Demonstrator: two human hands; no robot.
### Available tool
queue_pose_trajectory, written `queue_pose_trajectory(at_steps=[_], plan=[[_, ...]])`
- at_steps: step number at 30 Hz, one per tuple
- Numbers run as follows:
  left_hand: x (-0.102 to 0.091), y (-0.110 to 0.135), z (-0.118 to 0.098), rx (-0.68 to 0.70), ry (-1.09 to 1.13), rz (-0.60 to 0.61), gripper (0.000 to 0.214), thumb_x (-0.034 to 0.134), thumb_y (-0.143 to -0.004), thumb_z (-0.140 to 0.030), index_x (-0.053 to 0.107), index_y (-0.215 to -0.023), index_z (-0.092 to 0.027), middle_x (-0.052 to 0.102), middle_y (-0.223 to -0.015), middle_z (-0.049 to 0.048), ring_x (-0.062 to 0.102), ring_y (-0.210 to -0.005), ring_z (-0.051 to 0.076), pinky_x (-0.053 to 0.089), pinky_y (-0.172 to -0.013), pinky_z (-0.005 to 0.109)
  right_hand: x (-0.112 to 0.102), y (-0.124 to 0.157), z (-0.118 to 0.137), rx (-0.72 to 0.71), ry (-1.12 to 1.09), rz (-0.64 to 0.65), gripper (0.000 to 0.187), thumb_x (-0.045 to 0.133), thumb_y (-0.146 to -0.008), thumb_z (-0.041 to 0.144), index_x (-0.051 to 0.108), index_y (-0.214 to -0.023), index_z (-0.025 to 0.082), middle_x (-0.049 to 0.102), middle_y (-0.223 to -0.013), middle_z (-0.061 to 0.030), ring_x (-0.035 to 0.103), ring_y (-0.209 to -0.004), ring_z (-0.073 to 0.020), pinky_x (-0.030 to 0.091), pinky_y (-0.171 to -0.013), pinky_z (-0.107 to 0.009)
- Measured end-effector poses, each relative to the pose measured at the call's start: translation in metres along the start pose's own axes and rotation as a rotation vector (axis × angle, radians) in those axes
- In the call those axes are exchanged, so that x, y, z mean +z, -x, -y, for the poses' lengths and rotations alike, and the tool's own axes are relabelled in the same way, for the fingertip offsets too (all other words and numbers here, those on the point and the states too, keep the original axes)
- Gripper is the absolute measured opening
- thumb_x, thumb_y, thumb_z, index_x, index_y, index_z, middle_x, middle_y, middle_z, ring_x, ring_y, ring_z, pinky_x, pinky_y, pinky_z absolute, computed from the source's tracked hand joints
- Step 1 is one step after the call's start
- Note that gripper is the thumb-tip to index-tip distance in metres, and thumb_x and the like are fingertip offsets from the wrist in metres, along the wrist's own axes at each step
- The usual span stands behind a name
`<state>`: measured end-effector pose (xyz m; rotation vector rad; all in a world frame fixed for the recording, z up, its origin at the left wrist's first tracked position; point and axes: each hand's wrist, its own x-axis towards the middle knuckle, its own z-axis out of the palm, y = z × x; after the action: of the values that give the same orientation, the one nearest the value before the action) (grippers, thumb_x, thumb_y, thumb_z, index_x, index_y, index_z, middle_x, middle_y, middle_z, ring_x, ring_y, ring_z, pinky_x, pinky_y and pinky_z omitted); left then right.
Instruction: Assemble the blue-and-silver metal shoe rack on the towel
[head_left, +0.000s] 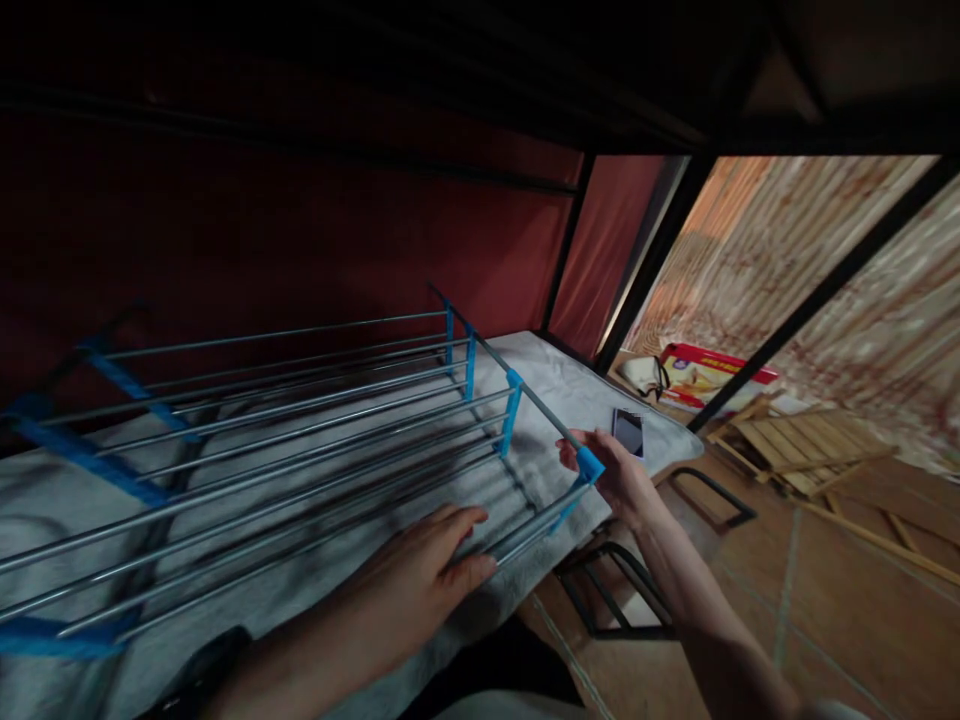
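Note:
A metal rack [300,430] of long grey rods with blue plastic joints lies on a white padded surface [555,385] under a dark frame. My left hand [431,565] grips the rack's near rods, fingers curled over them. At the rack's right end my right hand [615,470] is closed round the corner by a blue joint [589,465]. A dark phone [628,432] lies flat on the white surface just beyond my right hand.
Red fabric [300,230] backs the space and black frame bars [817,290] cross on the right. A red box [712,375] and wooden slats [795,435] lie on the wooden floor [862,600]. Black metal loops [622,590] stick out below the surface's edge.

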<state>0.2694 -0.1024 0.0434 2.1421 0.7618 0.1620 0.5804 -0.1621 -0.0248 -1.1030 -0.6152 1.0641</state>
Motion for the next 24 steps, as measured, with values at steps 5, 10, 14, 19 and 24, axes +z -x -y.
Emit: queue_pose_trajectory(at_steps=[5,10,14,19,24], plan=[[0.034,-0.025,-0.005,-0.047,0.08,0.016,0.038,0.056,-0.09,-0.036,0.066,-0.124,-0.022,0.072,-0.116,0.0068,0.065,-0.108,0.023,0.048,-0.092,0.031,0.009,0.023,-0.011,-0.14,0.078,-0.031,0.047,0.058,-0.089,0.064,0.074,-0.1,0.021,0.075,-0.087,-0.0054,0.066,-0.085,-0.0226,0.049,-0.086,-0.036],[0.044,-0.039,-0.015,-0.08,0.05,-0.014,0.032,0.045,-0.094,-0.028,0.071,-0.111,-0.019,0.074,-0.112,0.0091,0.066,-0.107,0.024,0.047,-0.091,0.032,0.021,0.02,-0.023,-0.157,0.142,-0.171,0.05,0.056,-0.087,0.066,0.075,-0.087,0.02,0.065,-0.07,-0.0018,0.057,-0.068,-0.0176,0.046,-0.068,-0.03],[0.04,-0.042,-0.018,-0.08,-0.025,-0.001,0.036,0.04,-0.097,-0.029,0.069,-0.116,-0.018,0.073,-0.114,0.0116,0.065,-0.108,0.026,0.046,-0.091,0.033,0.029,0.019,-0.026,-0.138,0.072,-0.293,0.042,0.059,-0.082,0.06,0.072,-0.079,0.02,0.061,-0.066,-0.0005,0.054,-0.062,-0.0157,0.044,-0.058,-0.028],[0.041,-0.042,-0.016,-0.068,-0.036,0.006,0.035,0.041,-0.097,-0.029,0.069,-0.114,-0.018,0.074,-0.11,0.0113,0.066,-0.104,0.025,0.046,-0.089,0.033,0.03,0.019,-0.028,-0.153,0.081,-0.31,0.04,0.055,-0.082,0.058,0.069,-0.077,0.021,0.061,-0.063,0.0002,0.051,-0.055,-0.0146,0.04,-0.051,-0.028],[0.044,-0.042,-0.016,-0.069,-0.027,-0.002,0.034,0.041,-0.096,-0.028,0.07,-0.11,-0.018,0.074,-0.108,0.0106,0.066,-0.1,0.024,0.046,-0.087,0.032,0.028,0.015,-0.033,-0.165,0.065,-0.314,0.039,0.054,-0.082,0.058,0.067,-0.078,0.022,0.063,-0.064,0.0005,0.052,-0.056,-0.0153,0.039,-0.051,-0.029]])
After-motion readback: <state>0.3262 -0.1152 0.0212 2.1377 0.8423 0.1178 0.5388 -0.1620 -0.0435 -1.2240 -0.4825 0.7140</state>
